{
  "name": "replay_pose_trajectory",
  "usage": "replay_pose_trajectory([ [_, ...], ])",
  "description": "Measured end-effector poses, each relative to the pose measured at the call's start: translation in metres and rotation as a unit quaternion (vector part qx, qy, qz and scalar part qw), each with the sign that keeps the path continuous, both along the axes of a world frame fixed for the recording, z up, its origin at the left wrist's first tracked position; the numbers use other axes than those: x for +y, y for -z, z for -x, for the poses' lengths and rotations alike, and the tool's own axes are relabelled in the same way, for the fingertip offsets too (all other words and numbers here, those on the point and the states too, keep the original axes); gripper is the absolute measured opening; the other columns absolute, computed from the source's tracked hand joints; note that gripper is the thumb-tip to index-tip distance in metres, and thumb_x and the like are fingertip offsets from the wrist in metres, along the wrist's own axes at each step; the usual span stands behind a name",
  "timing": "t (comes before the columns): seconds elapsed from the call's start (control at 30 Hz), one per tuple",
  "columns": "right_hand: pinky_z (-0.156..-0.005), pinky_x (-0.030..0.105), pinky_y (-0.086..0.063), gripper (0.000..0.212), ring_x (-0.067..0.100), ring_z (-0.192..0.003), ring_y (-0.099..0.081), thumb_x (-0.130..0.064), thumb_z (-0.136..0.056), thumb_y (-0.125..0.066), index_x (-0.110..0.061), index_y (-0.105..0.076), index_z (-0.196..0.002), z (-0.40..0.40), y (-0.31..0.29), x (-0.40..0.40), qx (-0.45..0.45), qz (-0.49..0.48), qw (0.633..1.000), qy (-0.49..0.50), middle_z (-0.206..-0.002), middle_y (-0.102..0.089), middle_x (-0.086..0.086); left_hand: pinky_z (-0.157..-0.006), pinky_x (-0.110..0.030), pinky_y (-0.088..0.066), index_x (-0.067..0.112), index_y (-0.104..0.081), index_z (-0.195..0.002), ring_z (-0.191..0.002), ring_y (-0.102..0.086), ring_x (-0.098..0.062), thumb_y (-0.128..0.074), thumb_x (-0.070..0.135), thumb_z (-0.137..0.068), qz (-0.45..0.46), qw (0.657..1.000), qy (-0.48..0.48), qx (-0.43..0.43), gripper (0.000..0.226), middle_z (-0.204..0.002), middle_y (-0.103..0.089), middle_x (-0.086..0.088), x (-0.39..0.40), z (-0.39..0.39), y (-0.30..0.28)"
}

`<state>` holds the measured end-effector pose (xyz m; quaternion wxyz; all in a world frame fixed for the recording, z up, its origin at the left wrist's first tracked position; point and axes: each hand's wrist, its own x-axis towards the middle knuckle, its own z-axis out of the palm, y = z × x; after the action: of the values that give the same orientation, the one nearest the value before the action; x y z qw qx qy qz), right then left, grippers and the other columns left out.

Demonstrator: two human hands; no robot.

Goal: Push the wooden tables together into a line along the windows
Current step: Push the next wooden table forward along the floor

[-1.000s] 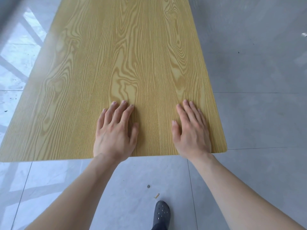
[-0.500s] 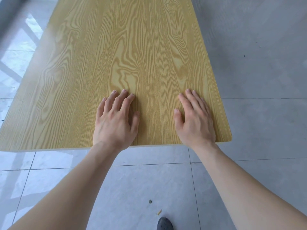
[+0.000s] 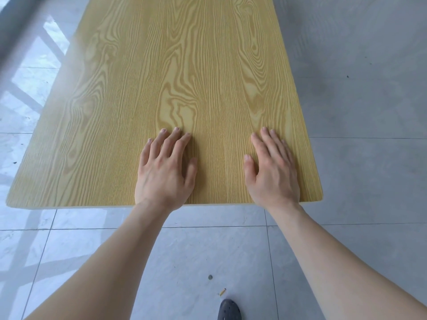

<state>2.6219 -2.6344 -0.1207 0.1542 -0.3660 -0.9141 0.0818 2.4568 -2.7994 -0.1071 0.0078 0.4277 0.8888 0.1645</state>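
While I lean over the near short edge of the long rectangular table with its yellow wood-grain top, its surface runs away from me toward twelve o'clock and fills most of what I see. At about ten o'clock, beyond the table's far left corner, the glossy pale grey tiled floor carries bright reflections crossed by dark bars. My left hand lies palm down on the tabletop just inside the near edge, a little left of the middle, fingers straight and slightly spread, thumb out toward three o'clock. My right hand lies flat in the same way near the table's near right corner, fingers straight and close together, pointing to about eleven o'clock, thumb out toward nine o'clock. Both wrists cross the table's edge and my bare forearms run back toward me. At six o'clock, on the tiles below, are a small round dark spot, a short yellowish stub and the toe of my dark perforated clog.
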Motion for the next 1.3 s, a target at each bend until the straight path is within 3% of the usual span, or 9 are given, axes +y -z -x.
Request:
replay_pose_trajectory([
  [0.63, -0.126, 0.049, -0.017, 0.058, 0.026, -0.158, -0.015, -0.034, -0.104, -0.036, -0.009, -0.035, -0.157, 0.001, -0.010, -0.004, -0.057, 0.030, 0.998, -0.005, -0.167, -0.026, 0.012, -0.126, -0.048, -0.011, 0.022, -0.035, -0.155, -0.156, -0.015, -0.024, -0.039, 0.042, -0.101, 0.068, 0.997, -0.009, -0.026, 0.058, -0.165, -0.030, 0.000, 0.000, -0.002, -0.011],
  [0.93, -0.126, 0.051, -0.017, 0.061, 0.026, -0.159, -0.004, -0.037, -0.106, -0.027, -0.010, -0.027, -0.160, 0.002, -0.022, -0.006, -0.161, 0.077, 0.984, -0.013, -0.170, -0.014, 0.013, -0.127, -0.049, -0.009, 0.019, -0.029, -0.159, -0.157, -0.009, -0.027, -0.033, 0.042, -0.100, 0.138, 0.989, 0.002, -0.049, 0.063, -0.166, -0.025, -0.003, -0.001, -0.002, -0.016],
  [1.0, -0.126, 0.050, -0.018, 0.062, 0.026, -0.159, -0.005, -0.039, -0.105, -0.027, -0.010, -0.028, -0.160, 0.004, -0.033, -0.002, -0.191, 0.100, 0.976, -0.020, -0.170, -0.014, 0.012, -0.126, -0.050, -0.012, 0.017, -0.033, -0.155, -0.155, -0.015, -0.031, -0.042, 0.039, -0.093, 0.169, 0.983, 0.006, -0.068, 0.067, -0.163, -0.029, -0.006, 0.005, 0.002, -0.022],
  [1.13, -0.128, 0.039, -0.014, 0.062, 0.017, -0.158, 0.005, -0.039, -0.105, -0.035, -0.020, -0.020, -0.162, 0.008, -0.067, 0.014, -0.240, 0.220, 0.944, -0.056, -0.172, 0.000, 0.000, -0.106, -0.046, -0.043, 0.016, -0.053, -0.134, -0.133, -0.043, -0.034, -0.059, 0.044, -0.087, 0.214, 0.971, -0.013, -0.103, 0.055, -0.141, -0.050, -0.008, 0.031, 0.012, -0.053],
  [1.2, -0.127, 0.040, -0.019, 0.059, 0.014, -0.158, 0.001, -0.036, -0.105, -0.040, -0.022, -0.025, -0.160, 0.011, -0.089, 0.030, -0.259, 0.276, 0.923, -0.075, -0.172, -0.002, -0.005, -0.107, -0.042, -0.041, 0.020, -0.049, -0.140, -0.133, -0.045, -0.030, -0.051, 0.051, -0.093, 0.238, 0.964, 0.014, -0.121, 0.056, -0.146, -0.048, -0.003, 0.053, 0.014, -0.072],
  [1.3, -0.124, 0.044, -0.026, 0.056, 0.021, -0.155, -0.020, -0.039, -0.105, -0.044, -0.022, -0.032, -0.158, 0.013, -0.122, 0.065, -0.302, 0.338, 0.888, -0.075, -0.169, -0.020, -0.003, -0.120, -0.036, -0.028, 0.028, -0.028, -0.156, -0.148, -0.031, -0.020, -0.042, 0.053, -0.100, 0.251, 0.949, 0.086, -0.169, 0.063, -0.162, -0.031, 0.006, 0.097, 0.011, -0.090],
])
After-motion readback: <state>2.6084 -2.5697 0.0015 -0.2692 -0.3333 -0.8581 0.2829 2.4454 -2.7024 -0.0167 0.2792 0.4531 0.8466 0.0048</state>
